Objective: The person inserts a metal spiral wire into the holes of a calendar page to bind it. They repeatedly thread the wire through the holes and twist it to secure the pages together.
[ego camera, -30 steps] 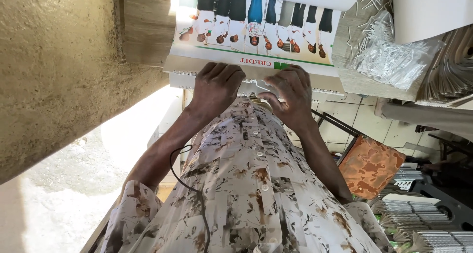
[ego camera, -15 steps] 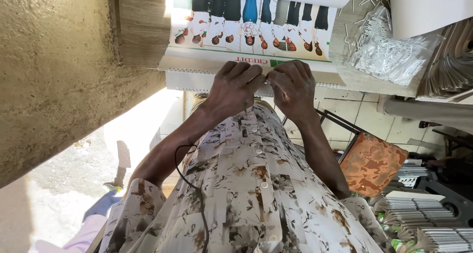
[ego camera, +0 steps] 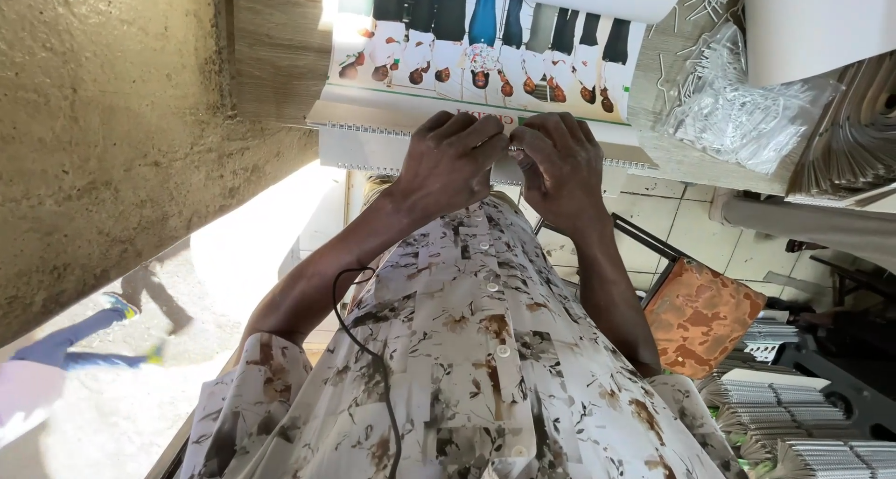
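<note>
A wall calendar (ego camera: 485, 59) with a photo of a row of standing people lies on the wooden tabletop (ego camera: 275, 50). A white wire comb binding (ego camera: 359, 166) runs along its near edge. My left hand (ego camera: 450, 162) and my right hand (ego camera: 563, 166) meet at the middle of that binding. Their fingertips are pinched together on a small metal wire piece (ego camera: 514, 150) there. Both forearms reach out from my floral-print shirt (ego camera: 485, 367).
A clear bag of white wire pieces (ego camera: 737, 115) lies at the right of the calendar, with white rolled sheets (ego camera: 812, 22) behind it. An orange patterned seat (ego camera: 700, 316) and stacks of wire-bound pads (ego camera: 803, 423) sit at lower right. A passer-by (ego camera: 84, 339) walks at lower left.
Both hands have drawn closer together at the middle of the binding, and their fingers now pinch the same spot. A passer-by has come into view at lower left.
</note>
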